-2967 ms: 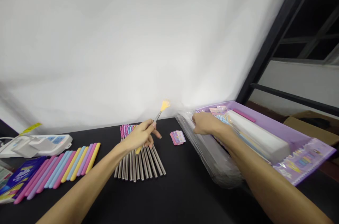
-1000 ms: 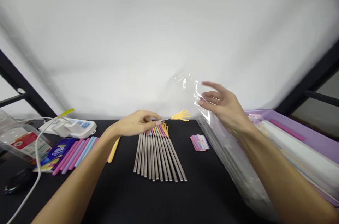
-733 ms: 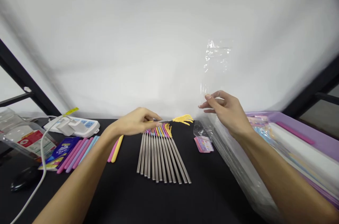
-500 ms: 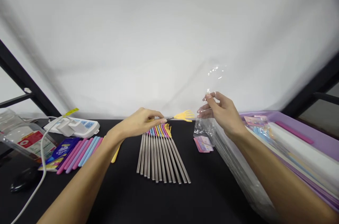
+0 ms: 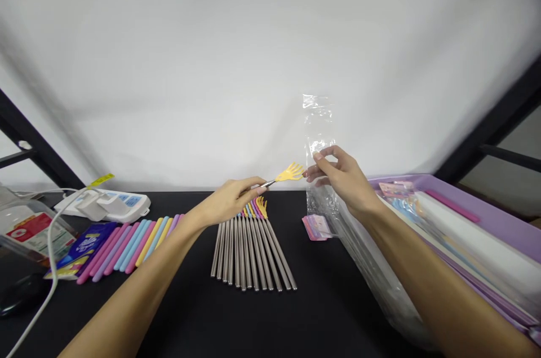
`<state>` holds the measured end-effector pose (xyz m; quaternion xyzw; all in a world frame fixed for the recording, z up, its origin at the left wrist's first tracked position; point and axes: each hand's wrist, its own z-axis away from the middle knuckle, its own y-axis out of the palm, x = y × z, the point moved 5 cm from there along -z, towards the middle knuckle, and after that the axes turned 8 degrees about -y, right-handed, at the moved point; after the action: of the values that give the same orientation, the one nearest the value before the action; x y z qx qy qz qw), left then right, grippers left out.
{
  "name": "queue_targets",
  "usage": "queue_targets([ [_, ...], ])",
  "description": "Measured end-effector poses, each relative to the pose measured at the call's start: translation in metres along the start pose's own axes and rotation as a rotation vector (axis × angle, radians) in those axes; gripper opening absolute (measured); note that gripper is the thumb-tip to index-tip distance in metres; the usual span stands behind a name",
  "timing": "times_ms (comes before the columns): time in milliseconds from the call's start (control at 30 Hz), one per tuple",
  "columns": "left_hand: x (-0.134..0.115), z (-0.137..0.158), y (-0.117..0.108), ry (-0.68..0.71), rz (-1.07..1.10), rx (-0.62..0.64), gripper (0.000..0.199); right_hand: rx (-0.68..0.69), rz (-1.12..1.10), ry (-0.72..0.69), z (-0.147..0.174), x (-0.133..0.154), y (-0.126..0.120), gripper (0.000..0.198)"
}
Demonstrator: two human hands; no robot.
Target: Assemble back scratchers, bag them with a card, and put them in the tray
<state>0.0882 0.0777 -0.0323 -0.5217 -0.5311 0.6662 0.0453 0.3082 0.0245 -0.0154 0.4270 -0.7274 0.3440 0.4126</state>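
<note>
My left hand [image 5: 228,200] is closed on the metal shaft of a back scratcher, whose yellow hand-shaped head [image 5: 291,172] points right and slightly up. Its handle end is hidden behind the hand and arm. My right hand [image 5: 344,182] pinches a long clear plastic bag [image 5: 319,121] that stands upright against the white wall. The yellow fingertips are close to the bag; whether they touch it I cannot tell. Below my left hand, several back scratchers [image 5: 253,253] lie fanned out, metal shafts toward me and coloured heads away. A small stack of pink cards [image 5: 316,228] lies under the bag.
More clear bags [image 5: 372,268] lie along a purple bin [image 5: 502,225] on the right. Several coloured handles [image 5: 131,245] lie in a row at left, beside a blue packet [image 5: 87,242], a power strip [image 5: 122,207], a white cable [image 5: 51,256] and a clear jar [image 5: 36,231].
The back scratcher's head has tilted upward, and more of its shaft shows. My right hand has moved the bag left, close to the yellow head, and the bag now looks flatter.
</note>
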Motion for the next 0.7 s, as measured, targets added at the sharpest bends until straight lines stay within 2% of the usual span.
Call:
queue_targets([
  [133,0.0,0.001,-0.001,0.059,-0.054,0.018,0.04,-0.046,0.112,-0.051,-0.001,0.001,-0.005,0.039],
  [233,0.003,0.002,-0.003,0.053,-0.114,0.024,0.039,-0.136,0.278,-0.108,-0.002,0.001,-0.012,0.045],
  [300,0.003,0.003,-0.003,0.052,-0.135,0.043,0.038,-0.149,0.287,-0.109,-0.003,0.0,-0.015,0.046],
  [500,-0.001,0.007,-0.01,0.028,-0.164,0.112,0.037,-0.034,0.084,-0.05,-0.005,-0.001,-0.019,0.04],
  [600,-0.002,0.01,-0.013,0.003,-0.175,0.178,0.038,0.072,0.089,-0.083,-0.005,0.003,-0.017,0.038],
  [700,-0.001,0.012,-0.016,-0.033,-0.22,0.168,0.039,0.065,0.086,-0.083,-0.006,0.003,-0.016,0.038],
])
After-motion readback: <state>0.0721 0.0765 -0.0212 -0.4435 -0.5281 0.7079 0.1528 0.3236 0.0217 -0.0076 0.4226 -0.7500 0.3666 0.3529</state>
